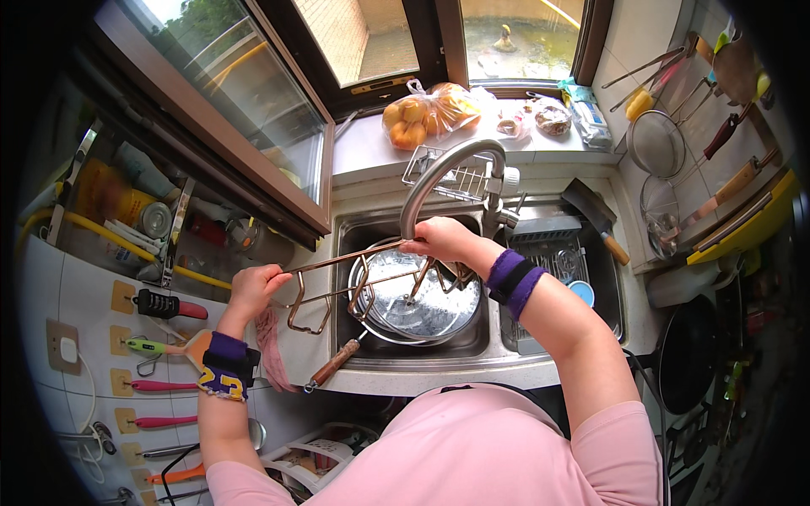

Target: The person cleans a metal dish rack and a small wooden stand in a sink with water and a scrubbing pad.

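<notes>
A copper-coloured wire rack [329,258] spans the left basin, gripped at both ends. My left hand [254,290] pinches its left end, beside the window frame. My right hand [443,239] closes round the other end, just under the spout of the curved steel faucet [452,161]. Angular wire loops hang from the rack's bar. Below it, a round metal pan [405,316] with a shiny surface rests in the steel sink [474,354]. A wooden handle [335,365] sticks out over the sink's front edge. The rack's right end is partly hidden by my right hand.
An open window sash [253,120] juts in at the left. A cleaver [595,218] lies at the right basin's back corner, near a drying rack [550,259]. Bagged fruit [430,117] sits on the sill. A pink cloth [271,348] hangs left; strainers [657,144] hang right.
</notes>
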